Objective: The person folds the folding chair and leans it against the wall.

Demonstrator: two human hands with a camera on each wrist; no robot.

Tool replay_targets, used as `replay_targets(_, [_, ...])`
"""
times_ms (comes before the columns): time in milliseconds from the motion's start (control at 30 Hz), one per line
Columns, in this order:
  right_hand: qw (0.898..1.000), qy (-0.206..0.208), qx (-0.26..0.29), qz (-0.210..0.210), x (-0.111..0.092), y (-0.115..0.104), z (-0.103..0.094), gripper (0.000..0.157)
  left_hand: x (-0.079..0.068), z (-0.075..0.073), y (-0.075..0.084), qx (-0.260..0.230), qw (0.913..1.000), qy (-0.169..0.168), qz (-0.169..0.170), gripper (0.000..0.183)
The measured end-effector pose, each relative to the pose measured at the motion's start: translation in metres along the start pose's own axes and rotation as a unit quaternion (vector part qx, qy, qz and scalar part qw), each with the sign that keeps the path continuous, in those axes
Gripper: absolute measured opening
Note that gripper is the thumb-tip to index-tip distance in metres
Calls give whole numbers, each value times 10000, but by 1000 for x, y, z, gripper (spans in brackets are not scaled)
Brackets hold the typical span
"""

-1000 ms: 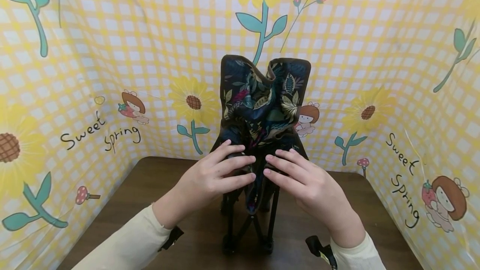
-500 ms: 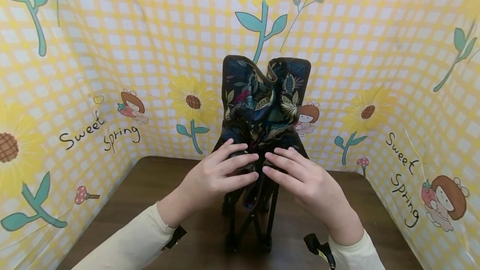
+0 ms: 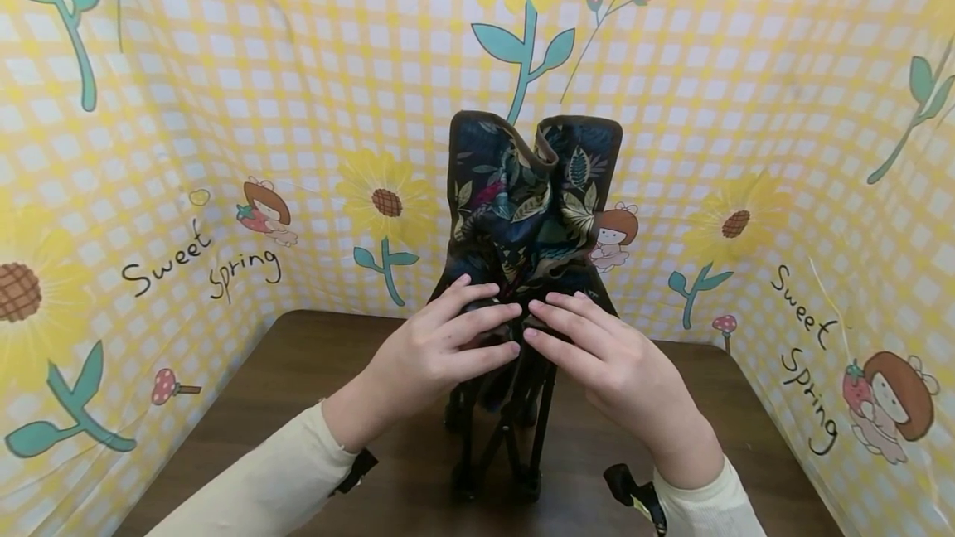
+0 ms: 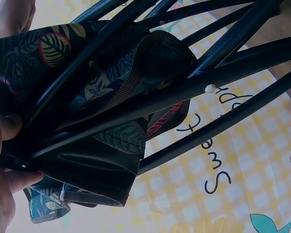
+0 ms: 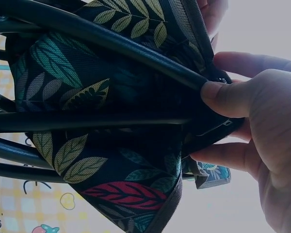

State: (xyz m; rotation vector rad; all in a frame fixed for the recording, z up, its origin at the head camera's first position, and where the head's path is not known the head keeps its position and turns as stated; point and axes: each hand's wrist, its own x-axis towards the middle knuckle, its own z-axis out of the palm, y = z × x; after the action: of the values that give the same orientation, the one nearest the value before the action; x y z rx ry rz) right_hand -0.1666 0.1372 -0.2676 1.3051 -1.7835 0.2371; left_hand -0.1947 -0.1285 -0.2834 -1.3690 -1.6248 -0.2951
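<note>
A small folding chair [image 3: 515,214] stands upright at mid-table, its dark leaf-print cloth bunched and its black legs drawn close together. My left hand [image 3: 440,338] grips the near left seat corner, with fingers over the top. In the left wrist view the thumb [image 4: 9,127] presses beside a black tube. My right hand [image 3: 604,346] holds the matching right corner. The right wrist view shows that thumb [image 5: 223,94] on the tube's end, fingers curled round the corner joint. Fingertips of both hands nearly meet over the seat, and the folded seat cloth hangs between the tubes [image 5: 136,63].
The chair's feet rest on a brown wooden table [image 3: 298,421]. A yellow checked cloth [image 3: 328,65] with printed flowers rises behind and on both sides. Black straps [image 3: 634,491] hang at the cuffs.
My left hand has moved slightly right toward my right hand, bringing the left side of the chair inward. The chair is narrower, and its cloth sags less below my fingers.
</note>
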Motion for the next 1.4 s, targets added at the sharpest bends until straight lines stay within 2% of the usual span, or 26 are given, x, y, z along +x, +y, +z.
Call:
replay_targets(300, [10000, -32, 56, 44, 1, 1, 0, 45, 3, 3, 1, 31, 10000, 62, -48, 22])
replay_targets(767, [10000, -16, 68, 12, 5, -1, 2, 42, 6, 5, 3, 14, 9999, 130, -81, 19])
replay_targets(1167, [9997, 85, -224, -22, 8, -2, 5, 38, 8, 9, 5, 50, 9996, 226, -155, 15])
replay_targets(1400, [9998, 24, -59, 211, 5, -2, 5, 44, 8, 9, 4, -190, 9984, 352, -392, 17])
